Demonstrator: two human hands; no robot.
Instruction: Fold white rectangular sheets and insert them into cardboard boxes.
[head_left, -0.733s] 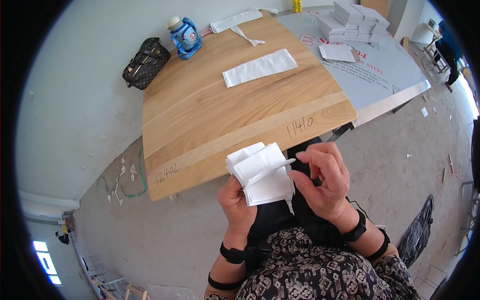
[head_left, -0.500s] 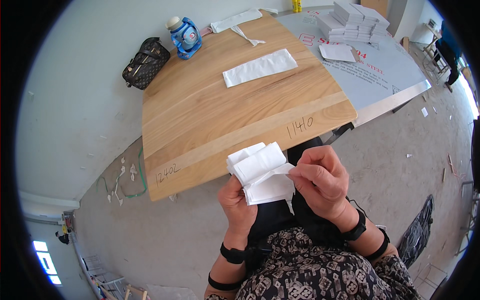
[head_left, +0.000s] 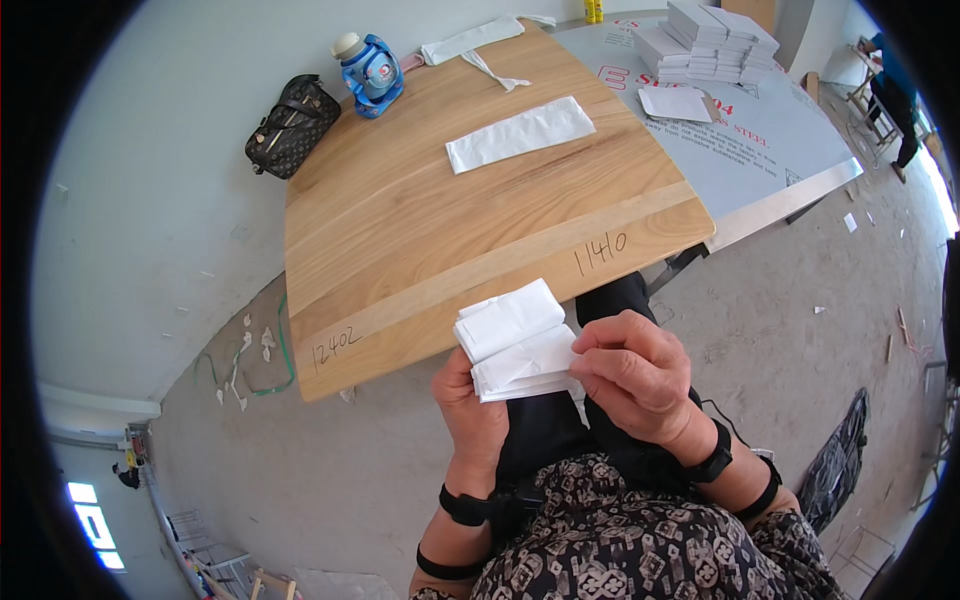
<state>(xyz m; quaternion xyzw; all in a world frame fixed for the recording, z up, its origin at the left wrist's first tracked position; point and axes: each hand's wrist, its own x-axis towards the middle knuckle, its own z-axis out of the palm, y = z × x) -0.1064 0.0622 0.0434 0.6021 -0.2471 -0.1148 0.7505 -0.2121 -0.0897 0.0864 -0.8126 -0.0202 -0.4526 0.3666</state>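
White stack (head_left: 512, 322) in L hand (head_left: 474, 400) grip, R hand (head_left: 642, 375) pinch; capped bottle (head_left: 382, 74) nr bag (head_left: 292, 132)

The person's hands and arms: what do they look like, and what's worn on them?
The left hand and right hand are human and ungloved. Each forearm bears two black bands: a broader wristband and a narrower strap farther up. The shirt sleeve on the right arm is dark, with a pale repeating pattern.

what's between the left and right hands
Folded white sheets: the head view shows the left hand holding them and the right hand at their right edge.
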